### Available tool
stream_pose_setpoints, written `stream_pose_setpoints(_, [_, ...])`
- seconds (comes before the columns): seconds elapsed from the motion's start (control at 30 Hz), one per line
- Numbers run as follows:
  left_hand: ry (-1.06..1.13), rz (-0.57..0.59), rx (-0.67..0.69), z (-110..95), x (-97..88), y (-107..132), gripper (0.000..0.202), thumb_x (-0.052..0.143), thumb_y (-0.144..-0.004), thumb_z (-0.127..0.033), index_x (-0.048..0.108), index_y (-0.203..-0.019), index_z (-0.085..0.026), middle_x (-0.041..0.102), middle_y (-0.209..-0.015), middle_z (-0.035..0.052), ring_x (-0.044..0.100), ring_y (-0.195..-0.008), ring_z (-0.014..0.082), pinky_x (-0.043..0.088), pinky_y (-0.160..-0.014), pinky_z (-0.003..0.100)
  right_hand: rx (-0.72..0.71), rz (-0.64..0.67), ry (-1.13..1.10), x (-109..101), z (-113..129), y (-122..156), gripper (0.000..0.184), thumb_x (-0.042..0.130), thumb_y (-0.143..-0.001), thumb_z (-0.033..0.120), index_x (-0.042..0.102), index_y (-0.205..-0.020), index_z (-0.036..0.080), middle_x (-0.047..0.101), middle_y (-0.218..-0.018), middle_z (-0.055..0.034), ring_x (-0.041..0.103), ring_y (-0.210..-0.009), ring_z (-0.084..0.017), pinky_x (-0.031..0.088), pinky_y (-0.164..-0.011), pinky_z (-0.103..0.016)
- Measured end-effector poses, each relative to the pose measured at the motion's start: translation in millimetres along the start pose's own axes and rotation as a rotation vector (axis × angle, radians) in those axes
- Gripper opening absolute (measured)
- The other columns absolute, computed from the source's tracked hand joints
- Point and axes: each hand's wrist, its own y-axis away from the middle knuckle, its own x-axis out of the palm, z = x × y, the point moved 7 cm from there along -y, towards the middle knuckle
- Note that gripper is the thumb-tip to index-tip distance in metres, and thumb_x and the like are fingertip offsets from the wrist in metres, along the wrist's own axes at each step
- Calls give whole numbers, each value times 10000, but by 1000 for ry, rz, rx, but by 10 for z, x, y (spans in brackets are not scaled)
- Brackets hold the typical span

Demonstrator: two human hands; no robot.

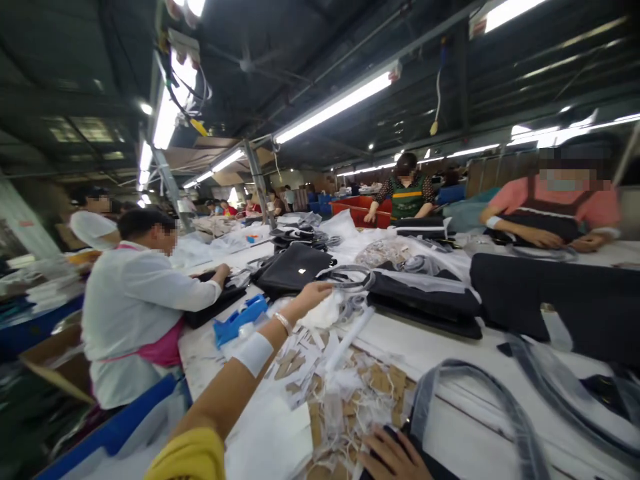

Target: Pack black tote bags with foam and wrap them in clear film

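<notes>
Black bag (439, 465) lies under the spread right hand (397, 460), while the left hand (313, 295) seemingly pinches a grey handle (369, 277).

Black bags (295, 267) with grey handles (425, 397) on a white table (400, 340), ringed by brighter colours.
Tan cardboard scraps (383, 380) fleck five o'clock; a paler grey loop (369, 277) sits toward four, near centre. Seven o'clock has a yellow sleeve (193, 450) and a white wrist cuff (255, 353); eight, a bright blue plastic holder (240, 323), a blue bin (125, 419) and a magenta waistband (163, 347); nine, a white shirt (145, 287). Toward two, a red bin (353, 212) neighbours a green apron (410, 207) banded orange-yellow, over dark sleeves (385, 190) with light dots; at three, a coral-pink top (513, 193).
</notes>
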Motion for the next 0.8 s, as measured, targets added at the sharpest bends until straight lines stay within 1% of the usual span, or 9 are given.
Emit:
stream_pose_setpoints(0.03, [-21, 82, 0, 54, 133, 245, 239, 745, -802, -250, 725, -1009, -132, 733, -1053, 86, 672, -1000, 243, 513, -952, 403, 45, 45, -48, -25, -4, -3, 405, 594, -913, 463, 593, -1301, 345, 693, -1238, 23, 660, -1112, -216, 531, -900, -314])
stream_pose_setpoints(0.1, [-31, 216, -15, 185, 365, 816, 307, 758, -769, -256, 741, -1063, -170, 750, -1071, 67, 675, -1033, 247, 494, -981, 364, 207, 155, -171, -106, -1, -8, 453, 550, -941, 434, 525, -1382, 333, 619, -1352, -14, 566, -1253, -259, 465, -1031, -426])
stream_pose_setpoints(0.17, [-44, 292, -35, 328, 515, 1413, 377, 725, -794, -317, 714, -1154, -207, 745, -1111, 55, 673, -1056, 243, 492, -981, 352, 323, 267, -298, -188, 49, -25, 459, 526, -956, 400, 513, -1401, 290, 565, -1411, -54, 483, -1333, -289, 379, -1105, -532])
stream_pose_setpoints(0.27, [-125, 299, -46, 547, 602, 2154, 375, 644, -848, -393, 707, -1160, -194, 740, -1119, 74, 685, -1021, 237, 520, -934, 340, 397, 330, -377, -276, 67, -83, 440, 533, -958, 337, 530, -1388, 244, 528, -1444, -87, 422, -1378, -292, 306, -1144, -578])
stream_pose_setpoints(0.37, [-165, 265, -102, 788, 649, 2593, 359, 604, -866, -406, 713, -1119, -176, 742, -1104, 78, 688, -1004, 232, 540, -901, 327, 427, 271, -370, -329, -5, -114, 397, 476, -977, 232, 550, -1366, 261, 562, -1409, -80, 455, -1353, -268, 344, -1130, -557])
stream_pose_setpoints(0.47, [-141, 323, -145, 934, 740, 2721, 366, 586, -876, -410, 701, -1147, -193, 732, -1139, 60, 684, -1014, 231, 531, -907, 326, 431, 194, -326, -364, -69, -111, 408, 427, -978, 156, 564, -1352, 244, 585, -1376, -92, 494, -1318, -267, 414, -1091, -524])
stream_pose_setpoints(0.6, [-204, 470, -91, 934, 861, 2588, 324, 588, -873, -399, 718, -1095, -203, 756, -994, 28, 695, -883, 214, 519, -817, 293, 434, 171, -257, -342, -104, -85, 406, 446, -970, 160, 565, -1348, 246, 564, -1391, -110, 497, -1315, -278, 460, -1057, -506])
stream_pose_setpoints(0.67, [-207, 476, -79, 953, 904, 2483, 323, 618, -850, -409, 724, -1057, -186, 753, -912, 22, 689, -821, 207, 512, -773, 281, 454, 190, -226, -321, -127, -68, 388, 469, -968, 187, 570, -1340, 236, 544, -1409, -121, 494, -1314, -291, 456, -1061, -510])
stream_pose_setpoints(0.8, [-201, 455, -86, 1075, 1032, 2392, 402, 728, -754, -430, 729, -1067, -177, 753, -873, 29, 682, -806, 220, 513, -775, 298, 461, 226, -244, -356, -173, -92, 372, 498, -966, 234, 574, -1330, 218, 574, -1357, -130, 539, -1243, -293, 479, -1028, -511])
